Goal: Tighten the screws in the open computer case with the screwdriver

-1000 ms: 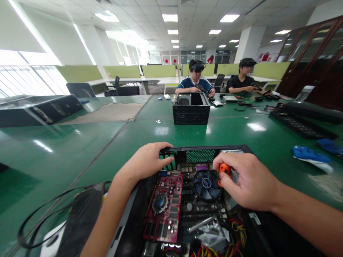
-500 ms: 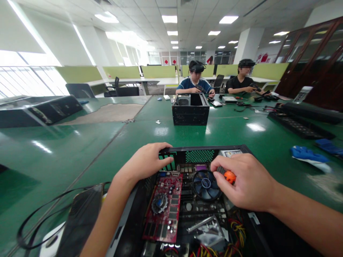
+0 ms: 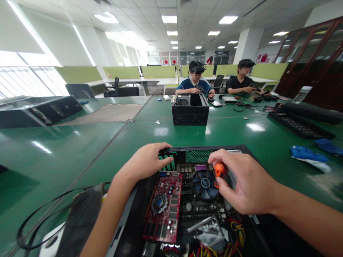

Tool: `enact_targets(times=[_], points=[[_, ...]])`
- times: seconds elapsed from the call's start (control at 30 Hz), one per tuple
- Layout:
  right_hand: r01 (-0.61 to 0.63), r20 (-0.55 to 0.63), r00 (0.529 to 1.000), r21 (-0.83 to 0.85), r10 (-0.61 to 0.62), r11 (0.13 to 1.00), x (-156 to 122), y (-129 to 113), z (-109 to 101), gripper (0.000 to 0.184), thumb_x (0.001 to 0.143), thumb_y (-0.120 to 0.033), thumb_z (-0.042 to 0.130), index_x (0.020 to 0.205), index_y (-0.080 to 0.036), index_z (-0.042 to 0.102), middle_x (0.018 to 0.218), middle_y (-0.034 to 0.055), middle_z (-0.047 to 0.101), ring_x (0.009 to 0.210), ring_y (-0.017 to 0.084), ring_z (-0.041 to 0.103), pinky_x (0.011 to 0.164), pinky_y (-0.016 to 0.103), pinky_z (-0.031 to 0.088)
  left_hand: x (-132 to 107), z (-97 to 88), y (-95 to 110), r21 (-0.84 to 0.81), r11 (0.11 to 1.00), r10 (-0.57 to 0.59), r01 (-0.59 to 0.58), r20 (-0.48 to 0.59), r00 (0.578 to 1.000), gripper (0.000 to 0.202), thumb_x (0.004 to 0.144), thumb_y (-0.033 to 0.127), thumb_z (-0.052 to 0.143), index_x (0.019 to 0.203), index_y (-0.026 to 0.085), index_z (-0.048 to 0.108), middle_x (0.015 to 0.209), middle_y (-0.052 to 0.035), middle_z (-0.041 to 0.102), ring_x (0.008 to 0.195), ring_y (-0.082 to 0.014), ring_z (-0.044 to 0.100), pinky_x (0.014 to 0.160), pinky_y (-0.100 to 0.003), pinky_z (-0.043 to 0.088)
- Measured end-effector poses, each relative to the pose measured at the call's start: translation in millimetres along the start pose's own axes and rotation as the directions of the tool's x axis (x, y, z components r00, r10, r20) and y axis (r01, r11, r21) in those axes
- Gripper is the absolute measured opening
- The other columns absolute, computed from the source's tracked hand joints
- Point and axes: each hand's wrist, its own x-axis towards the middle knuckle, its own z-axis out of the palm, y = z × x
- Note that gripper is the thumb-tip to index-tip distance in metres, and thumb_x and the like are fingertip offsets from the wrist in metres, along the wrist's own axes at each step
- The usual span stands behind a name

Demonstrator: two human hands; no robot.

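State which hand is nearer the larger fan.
Right. The right hand is just right of the larger fan, holding an orange handle; the left hand is farther away, to its left, on the computer case.

Right of the white pillar (image 3: pixel 248 44), a dark cabinet (image 3: pixel 312 66); before the pillar, green partitions (image 3: pixel 276 70); left of it, lit ceiling lamps (image 3: pixel 228 19) and, farther off, bright windows (image 3: pixel 16 78).

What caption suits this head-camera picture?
Left hand on an open desktop computer case, right hand holding an orange tool beside its CPU fan.
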Motion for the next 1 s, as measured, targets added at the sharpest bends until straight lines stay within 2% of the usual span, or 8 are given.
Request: enact_targets(times=[0.1,0.2,0.4,0.6,1.0], points=[[0.040,-0.006,0.999,0.050,-0.040,0.998,-1.7,1.8,-1.0,0.027,0.092,-0.015,0.059,0.117,-0.025,0.061,0.092,0.0025,0.079,0.076,0.021,0.076,0.072,0.033,0.056,-0.3,0.3,-0.3,-0.005,1.000,0.002,-0.002,0.001,1.000,0.053,0.094,0.050,0.065,0.137,0.021,0.078,0.134,-0.0094,0.083,0.118,-0.0350,0.079,0.105,-0.044,0.058],[0.096,-0.038,0.995,0.110,-0.092,0.989,-2.6,1.8,-1.8,0.027,0.101,-0.016,0.058,0.126,-0.024,0.062,0.104,0.0057,0.083,0.087,0.021,0.081,0.081,0.033,0.062,-0.5,0.2,-0.4,-0.001,1.000,0.001,-0.001,-0.001,1.000,0.053,0.094,0.050,0.066,0.137,0.021,0.078,0.134,-0.0095,0.083,0.118,-0.0346,0.079,0.105,-0.043,0.058],[0.199,-0.030,0.980,0.214,-0.197,0.957,1.6,-0.8,3.0,0.035,0.108,-0.015,0.056,0.141,-0.022,0.063,0.127,0.0102,0.085,0.115,0.020,0.082,0.101,0.031,0.064,-1.2,-0.5,0.8,0.003,1.000,0.002,-0.002,-0.009,1.000,0.053,0.094,0.048,0.066,0.137,0.021,0.078,0.132,-0.0094,0.084,0.116,-0.0339,0.080,0.104,-0.043,0.059],[0.213,0.020,0.974,0.238,-0.224,0.948,6.2,-0.3,9.6,0.037,0.110,-0.013,0.054,0.145,-0.021,0.062,0.129,0.0117,0.084,0.119,0.021,0.081,0.104,0.034,0.065,-0.7,-0.6,-1.0,-0.007,1.000,0.008,-0.008,-0.006,1.000,0.053,0.094,0.048,0.065,0.136,0.020,0.079,0.132,-0.0102,0.084,0.116,-0.0346,0.079,0.107,-0.046,0.058],[0.208,0.047,0.973,0.247,-0.226,0.946,6.5,0.8,12.7,0.035,0.111,-0.015,0.054,0.144,-0.021,0.062,0.129,0.0116,0.084,0.119,0.021,0.080,0.104,0.034,0.065,1.1,0.5,-1.1,-0.005,1.000,0.008,-0.008,-0.017,1.000,0.050,0.093,0.048,0.066,0.134,0.023,0.079,0.131,-0.0086,0.084,0.115,-0.0330,0.080,0.106,-0.042,0.059]])
